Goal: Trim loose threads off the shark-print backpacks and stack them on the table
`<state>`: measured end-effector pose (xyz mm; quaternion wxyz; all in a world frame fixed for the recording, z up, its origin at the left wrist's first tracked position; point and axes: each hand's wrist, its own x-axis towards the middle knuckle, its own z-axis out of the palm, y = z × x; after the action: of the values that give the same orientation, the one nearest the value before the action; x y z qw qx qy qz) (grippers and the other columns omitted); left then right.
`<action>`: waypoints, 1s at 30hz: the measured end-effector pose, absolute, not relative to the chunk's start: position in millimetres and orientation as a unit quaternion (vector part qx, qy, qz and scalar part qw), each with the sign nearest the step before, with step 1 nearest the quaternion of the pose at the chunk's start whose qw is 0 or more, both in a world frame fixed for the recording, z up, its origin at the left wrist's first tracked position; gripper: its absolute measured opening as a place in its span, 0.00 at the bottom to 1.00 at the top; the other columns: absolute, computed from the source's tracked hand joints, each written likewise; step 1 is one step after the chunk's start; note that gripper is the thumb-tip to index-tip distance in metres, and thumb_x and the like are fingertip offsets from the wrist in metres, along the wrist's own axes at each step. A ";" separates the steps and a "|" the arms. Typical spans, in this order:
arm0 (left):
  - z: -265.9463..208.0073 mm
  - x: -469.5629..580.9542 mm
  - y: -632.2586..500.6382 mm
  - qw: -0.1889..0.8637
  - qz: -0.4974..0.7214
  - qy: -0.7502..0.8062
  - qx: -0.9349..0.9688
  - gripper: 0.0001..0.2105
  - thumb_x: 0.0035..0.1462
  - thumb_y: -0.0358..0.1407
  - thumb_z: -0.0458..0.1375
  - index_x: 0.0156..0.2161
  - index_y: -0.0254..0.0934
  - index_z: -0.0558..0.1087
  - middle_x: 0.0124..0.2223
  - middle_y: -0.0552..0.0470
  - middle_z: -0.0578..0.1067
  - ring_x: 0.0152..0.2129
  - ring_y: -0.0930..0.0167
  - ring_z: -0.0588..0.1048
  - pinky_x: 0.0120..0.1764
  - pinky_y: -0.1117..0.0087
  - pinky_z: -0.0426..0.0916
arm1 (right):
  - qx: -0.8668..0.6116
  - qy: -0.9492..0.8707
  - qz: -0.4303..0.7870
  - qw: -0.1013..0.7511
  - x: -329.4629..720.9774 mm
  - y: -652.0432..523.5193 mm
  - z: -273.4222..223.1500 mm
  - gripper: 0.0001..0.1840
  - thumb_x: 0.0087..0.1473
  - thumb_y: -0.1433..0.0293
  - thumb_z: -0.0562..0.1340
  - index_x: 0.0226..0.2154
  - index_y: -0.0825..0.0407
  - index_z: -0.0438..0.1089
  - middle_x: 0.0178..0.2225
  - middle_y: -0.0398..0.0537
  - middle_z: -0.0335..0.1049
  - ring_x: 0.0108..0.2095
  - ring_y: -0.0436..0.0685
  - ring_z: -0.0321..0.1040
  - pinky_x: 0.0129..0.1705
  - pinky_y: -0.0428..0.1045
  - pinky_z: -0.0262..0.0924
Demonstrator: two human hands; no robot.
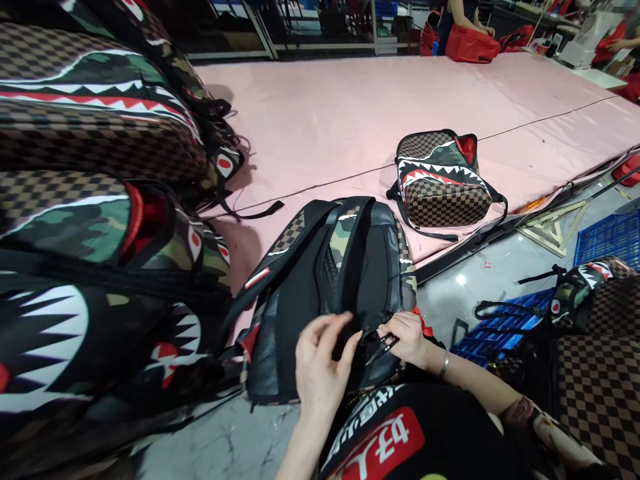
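Note:
A backpack lies with its black padded back and shoulder straps facing up, at the near edge of the pink table. My left hand is over its lower middle, thumb and fingers apart, nothing visible between them. Close by on the right, my right hand is closed around a slim dark tool that looks like thread snips. Its fingertips are also at a black strap end; whether they pinch it I cannot tell. Checkered and camouflage panels show along the bag's sides.
Shark-mouth backpacks are piled high on the left. Another checkered backpack rests farther back on the pink table. Blue crates and more bags stand on the floor at right. A co-worker handles a red bag at the far end.

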<state>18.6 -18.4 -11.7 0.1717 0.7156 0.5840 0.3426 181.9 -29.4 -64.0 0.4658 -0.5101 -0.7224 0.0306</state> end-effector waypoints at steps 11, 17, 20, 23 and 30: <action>-2.2 21.7 -12.7 0.107 0.227 0.490 0.835 0.11 0.57 0.39 0.52 0.34 0.40 0.77 0.30 0.50 0.69 0.26 0.71 0.66 0.28 0.72 0.62 | -0.519 -0.724 0.034 0.453 181.7 -29.0 -70.2 0.19 0.54 0.73 0.54 0.14 0.51 0.54 0.13 0.39 0.55 0.17 0.47 0.54 0.23 0.45 0.49; 1.9 21.2 -6.4 0.167 0.173 0.491 0.837 0.12 0.57 0.37 0.51 0.32 0.40 0.76 0.30 0.52 0.70 0.28 0.71 0.69 0.30 0.71 0.63 | -0.487 -0.755 0.049 0.437 185.2 -29.1 -70.2 0.17 0.56 0.73 0.53 0.16 0.51 0.59 0.15 0.40 0.60 0.19 0.47 0.57 0.25 0.45 0.51; -0.2 21.1 -4.7 0.172 0.173 0.484 0.840 0.11 0.56 0.36 0.51 0.32 0.40 0.76 0.31 0.51 0.70 0.30 0.70 0.69 0.32 0.69 0.63 | -0.485 -0.751 0.050 0.445 185.9 -28.0 -69.6 0.18 0.56 0.72 0.53 0.16 0.51 0.59 0.15 0.41 0.60 0.18 0.48 0.57 0.24 0.45 0.52; -4.9 20.5 -3.0 0.202 0.213 0.478 0.828 0.10 0.56 0.35 0.51 0.31 0.39 0.75 0.32 0.51 0.70 0.31 0.70 0.70 0.33 0.69 0.64 | -0.492 -0.746 0.047 0.447 185.7 -26.8 -69.4 0.20 0.57 0.71 0.52 0.15 0.51 0.57 0.13 0.40 0.58 0.17 0.47 0.55 0.23 0.45 0.51; -13.2 18.2 -1.2 0.255 0.258 0.468 0.806 0.10 0.56 0.35 0.52 0.31 0.38 0.75 0.32 0.51 0.69 0.30 0.71 0.70 0.33 0.70 0.66 | -0.487 -0.750 0.018 0.447 185.8 -25.8 -67.7 0.20 0.57 0.72 0.51 0.14 0.51 0.57 0.12 0.40 0.56 0.16 0.47 0.53 0.22 0.45 0.50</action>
<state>18.2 -1.2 -13.2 0.2552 0.8057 0.4683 0.2578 185.8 -25.8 -67.7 0.4471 -0.4871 -0.7500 0.0175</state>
